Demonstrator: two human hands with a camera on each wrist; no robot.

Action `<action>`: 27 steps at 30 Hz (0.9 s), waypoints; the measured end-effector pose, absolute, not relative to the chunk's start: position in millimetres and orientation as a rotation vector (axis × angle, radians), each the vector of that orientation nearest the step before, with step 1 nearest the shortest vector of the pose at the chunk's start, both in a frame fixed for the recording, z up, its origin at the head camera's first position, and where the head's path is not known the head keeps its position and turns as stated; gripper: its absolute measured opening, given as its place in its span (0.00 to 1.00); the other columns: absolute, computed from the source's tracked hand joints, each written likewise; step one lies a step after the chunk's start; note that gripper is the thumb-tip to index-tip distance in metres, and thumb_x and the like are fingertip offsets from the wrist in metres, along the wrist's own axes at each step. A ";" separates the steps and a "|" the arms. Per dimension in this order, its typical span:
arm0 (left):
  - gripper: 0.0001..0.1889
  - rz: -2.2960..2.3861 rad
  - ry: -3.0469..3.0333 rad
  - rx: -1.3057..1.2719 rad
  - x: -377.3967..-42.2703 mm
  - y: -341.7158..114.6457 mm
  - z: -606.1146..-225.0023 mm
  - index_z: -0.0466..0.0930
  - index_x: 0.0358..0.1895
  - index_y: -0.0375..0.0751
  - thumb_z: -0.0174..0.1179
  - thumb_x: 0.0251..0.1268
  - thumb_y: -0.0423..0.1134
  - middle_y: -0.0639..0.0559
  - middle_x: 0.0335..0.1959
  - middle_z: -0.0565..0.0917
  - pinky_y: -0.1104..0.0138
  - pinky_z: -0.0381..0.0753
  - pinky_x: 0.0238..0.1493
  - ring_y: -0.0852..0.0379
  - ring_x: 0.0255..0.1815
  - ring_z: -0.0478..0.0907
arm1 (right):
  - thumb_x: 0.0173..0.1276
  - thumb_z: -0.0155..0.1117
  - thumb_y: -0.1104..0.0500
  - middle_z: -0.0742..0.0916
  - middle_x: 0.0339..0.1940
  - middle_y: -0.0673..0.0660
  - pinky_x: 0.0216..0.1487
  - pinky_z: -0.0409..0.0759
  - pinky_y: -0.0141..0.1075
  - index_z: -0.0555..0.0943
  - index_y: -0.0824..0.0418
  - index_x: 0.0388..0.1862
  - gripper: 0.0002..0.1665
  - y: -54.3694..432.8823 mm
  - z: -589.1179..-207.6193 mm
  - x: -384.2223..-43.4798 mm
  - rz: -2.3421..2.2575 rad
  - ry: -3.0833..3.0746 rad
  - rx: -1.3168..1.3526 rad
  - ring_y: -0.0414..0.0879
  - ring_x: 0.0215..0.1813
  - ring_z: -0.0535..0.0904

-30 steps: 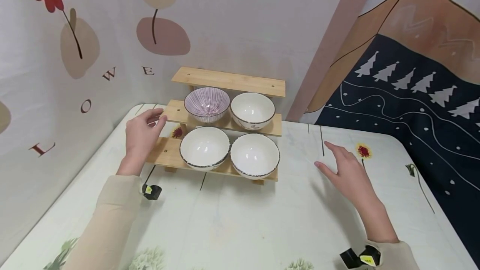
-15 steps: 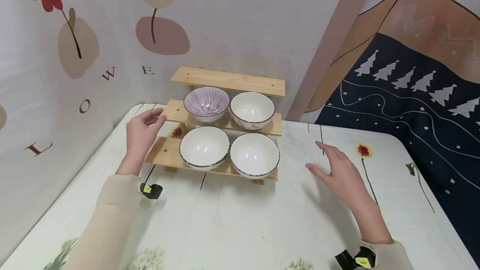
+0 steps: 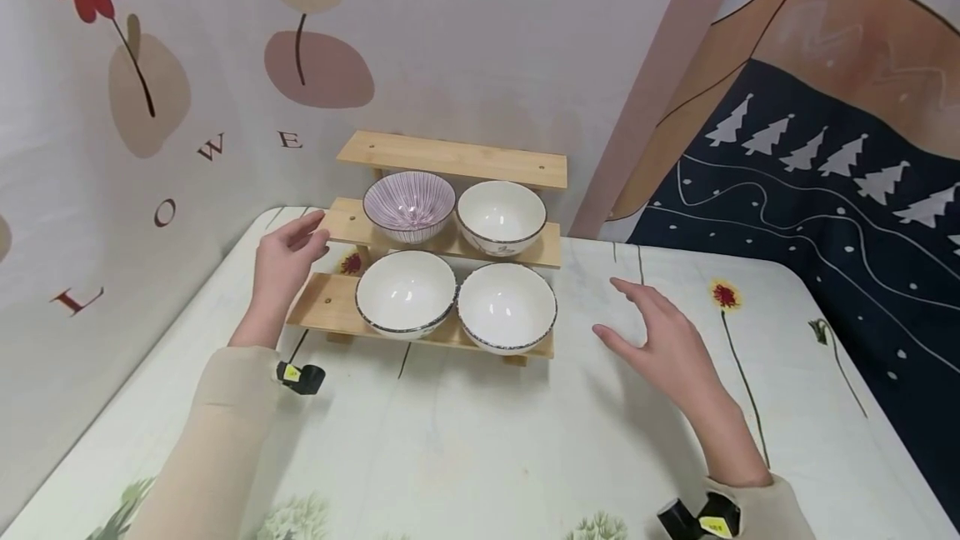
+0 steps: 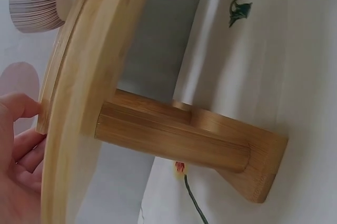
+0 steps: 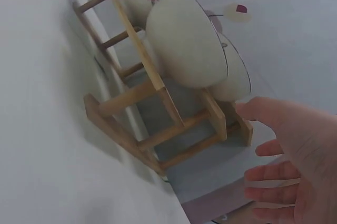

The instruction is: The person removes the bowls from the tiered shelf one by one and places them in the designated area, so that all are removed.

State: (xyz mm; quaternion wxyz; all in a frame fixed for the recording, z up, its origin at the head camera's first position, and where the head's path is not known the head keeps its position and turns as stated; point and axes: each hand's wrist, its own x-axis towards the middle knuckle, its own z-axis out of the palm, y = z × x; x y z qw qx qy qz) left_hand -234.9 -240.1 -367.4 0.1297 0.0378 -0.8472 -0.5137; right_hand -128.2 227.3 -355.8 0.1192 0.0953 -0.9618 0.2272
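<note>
A three-tier wooden shelf rack (image 3: pixel 450 157) stands on the table. On its middle tier sit a purple-striped bowl (image 3: pixel 409 205) and a white bowl (image 3: pixel 502 215). Two more white bowls, the left bowl (image 3: pixel 407 292) and the right bowl (image 3: pixel 507 305), rest on the lowest tier. My left hand (image 3: pixel 282 261) holds the left end of the middle tier; in the left wrist view its thumb and fingers lie at the board's (image 4: pixel 68 98) end, fingertips partly hidden behind it. My right hand (image 3: pixel 663 340) hovers right of the rack, fingers spread, thumb apart, holding nothing.
A white flower-printed cloth (image 3: pixel 465 440) covers the table. Behind the rack hangs a pale printed curtain (image 3: pixel 465 40), with a dark tree-patterned cloth (image 3: pixel 810 207) at the right. Black camera mounts sit on both wrists.
My right hand has moved left, closer to the rack. The left hand stays at the middle tier's end, and the bowls keep their places on the rack. The head view shifts slightly.
</note>
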 end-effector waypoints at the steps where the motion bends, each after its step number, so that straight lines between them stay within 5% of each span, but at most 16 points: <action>1: 0.27 -1.524 -2.452 0.095 -235.6 -240.5 -367.7 0.69 0.71 0.38 0.53 0.75 0.47 0.39 0.70 0.74 0.83 0.81 0.51 0.70 0.53 0.82 | 0.65 0.68 0.44 0.80 0.65 0.64 0.62 0.78 0.62 0.70 0.57 0.73 0.40 225.5 -355.2 -127.7 0.677 -2.809 0.281 0.61 0.65 0.77; 4: 0.27 -1.583 -2.431 0.075 -237.0 -241.1 -368.8 0.68 0.72 0.36 0.52 0.75 0.45 0.38 0.71 0.72 0.86 0.80 0.49 0.73 0.54 0.79 | 0.65 0.69 0.44 0.80 0.65 0.63 0.62 0.79 0.62 0.70 0.57 0.72 0.39 220.1 -353.5 -126.6 0.709 -2.797 0.288 0.60 0.64 0.78; 9: 0.27 -1.602 -2.440 0.097 -238.1 -241.1 -369.4 0.67 0.73 0.38 0.51 0.76 0.45 0.39 0.73 0.71 0.86 0.80 0.50 0.56 0.65 0.78 | 0.65 0.70 0.47 0.81 0.65 0.60 0.63 0.79 0.60 0.72 0.57 0.70 0.37 212.3 -352.2 -125.0 0.774 -2.773 0.307 0.58 0.63 0.79; 14: 0.27 -1.552 -2.476 0.140 -238.8 -240.3 -367.8 0.68 0.72 0.41 0.51 0.75 0.48 0.41 0.72 0.71 0.72 0.80 0.64 0.46 0.70 0.73 | 0.65 0.70 0.52 0.83 0.63 0.59 0.63 0.81 0.56 0.74 0.59 0.67 0.33 206.5 -352.8 -124.2 0.929 -2.728 0.355 0.56 0.62 0.81; 19: 0.27 -1.523 -2.491 0.197 -239.6 -239.5 -366.2 0.70 0.72 0.43 0.51 0.75 0.50 0.45 0.73 0.71 0.56 0.73 0.74 0.45 0.73 0.70 | 0.68 0.68 0.56 0.84 0.62 0.60 0.63 0.82 0.51 0.77 0.60 0.64 0.27 199.5 -352.6 -124.2 1.145 -2.701 0.379 0.55 0.60 0.83; 27: 0.26 -1.536 -2.490 0.204 -241.4 -240.1 -368.9 0.70 0.72 0.45 0.51 0.75 0.49 0.45 0.73 0.71 0.56 0.73 0.74 0.45 0.72 0.71 | 0.71 0.65 0.57 0.85 0.60 0.59 0.62 0.84 0.47 0.79 0.60 0.62 0.22 187.3 -355.9 -124.6 1.330 -2.644 0.390 0.54 0.59 0.85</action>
